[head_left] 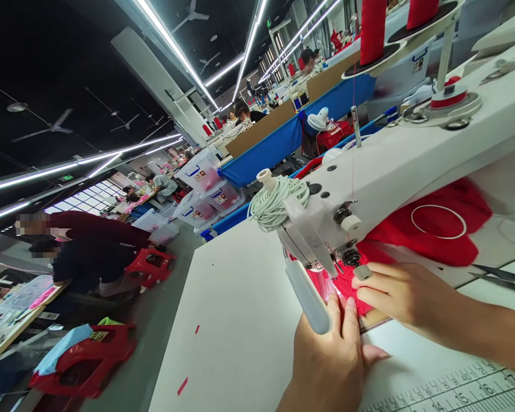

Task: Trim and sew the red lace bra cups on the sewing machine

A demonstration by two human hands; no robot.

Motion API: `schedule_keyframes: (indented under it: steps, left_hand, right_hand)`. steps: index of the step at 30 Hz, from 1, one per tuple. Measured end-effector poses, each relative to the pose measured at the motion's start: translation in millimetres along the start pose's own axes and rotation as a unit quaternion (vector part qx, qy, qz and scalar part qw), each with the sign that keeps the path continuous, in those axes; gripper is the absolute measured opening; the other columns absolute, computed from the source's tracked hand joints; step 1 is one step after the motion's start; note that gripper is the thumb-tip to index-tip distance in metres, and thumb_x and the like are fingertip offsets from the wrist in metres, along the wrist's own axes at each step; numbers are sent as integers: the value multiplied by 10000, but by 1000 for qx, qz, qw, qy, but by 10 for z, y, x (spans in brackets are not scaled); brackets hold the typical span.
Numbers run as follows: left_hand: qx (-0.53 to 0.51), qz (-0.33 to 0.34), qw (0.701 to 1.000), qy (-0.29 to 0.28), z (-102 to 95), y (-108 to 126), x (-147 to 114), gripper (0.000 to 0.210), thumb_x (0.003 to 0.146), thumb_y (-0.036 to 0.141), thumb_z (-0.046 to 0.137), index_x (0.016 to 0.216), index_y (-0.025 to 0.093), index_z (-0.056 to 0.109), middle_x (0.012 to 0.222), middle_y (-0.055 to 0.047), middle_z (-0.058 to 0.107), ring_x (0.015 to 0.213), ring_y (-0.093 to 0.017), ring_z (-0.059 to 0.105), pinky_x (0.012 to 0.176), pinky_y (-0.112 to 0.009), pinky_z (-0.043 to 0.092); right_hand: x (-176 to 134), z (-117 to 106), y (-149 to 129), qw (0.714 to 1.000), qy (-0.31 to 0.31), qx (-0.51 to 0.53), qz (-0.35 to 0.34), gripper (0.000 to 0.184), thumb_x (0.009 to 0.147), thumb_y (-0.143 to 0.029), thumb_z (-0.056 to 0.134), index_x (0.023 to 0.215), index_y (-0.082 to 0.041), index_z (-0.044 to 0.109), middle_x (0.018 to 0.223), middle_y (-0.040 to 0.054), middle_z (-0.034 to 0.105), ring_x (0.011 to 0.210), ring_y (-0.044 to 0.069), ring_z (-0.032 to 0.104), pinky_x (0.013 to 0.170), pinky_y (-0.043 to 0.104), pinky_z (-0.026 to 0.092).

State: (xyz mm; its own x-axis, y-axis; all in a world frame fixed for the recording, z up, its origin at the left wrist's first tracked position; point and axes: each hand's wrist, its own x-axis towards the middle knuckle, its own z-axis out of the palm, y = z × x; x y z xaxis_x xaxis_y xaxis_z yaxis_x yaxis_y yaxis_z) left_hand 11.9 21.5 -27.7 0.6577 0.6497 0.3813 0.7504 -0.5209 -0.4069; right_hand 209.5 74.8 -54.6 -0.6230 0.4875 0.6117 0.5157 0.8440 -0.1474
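Note:
A white sewing machine (384,157) stands over a piece of red fabric (351,290), which lies under its needle area. My left hand (328,355) rests on the fabric in front of the machine, fingers stretched toward the needle and thumb spread out to the side. A grey lever (309,297) covers part of that hand. To the right, my right hand (397,294) has its fingers bent and closed at the fabric's edge, beside the machine's knob; its fingertips are partly hidden. More red fabric (438,223) lies behind the machine's head, with a white ring (438,221) on it.
Scissors (504,278) lie at the right. A bundle of pale green cord (278,200) hangs on the machine head, and red thread cones (372,31) stand above. A printed ruler (459,395) runs along the table's front. Red stools (88,357) and people (98,246) are at left.

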Motion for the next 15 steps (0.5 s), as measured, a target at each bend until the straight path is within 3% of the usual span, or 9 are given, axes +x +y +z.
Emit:
schedule_keyframes:
  steps: [11, 15]
  left_hand:
    - [-16, -10, 1000, 7, 30, 30, -11, 636, 823, 654, 537, 1140, 124, 689, 1112, -162, 710, 941, -300, 691, 665, -376, 589]
    - [-31, -37, 998, 34, 114, 68, -30, 670, 787, 681, 565, 1110, 110, 699, 1098, -165, 714, 948, -316, 686, 706, -418, 597]
  right_hand:
    - [13, -25, 12, 1000, 14, -17, -10, 249, 931, -68, 432, 729, -166, 540, 667, 17, 514, 622, 173, 390, 540, 307, 202]
    - [19, -28, 21, 999, 26, -28, -17, 235, 918, -46, 422, 772, -161, 565, 676, 18, 526, 630, 172, 406, 548, 310, 217]
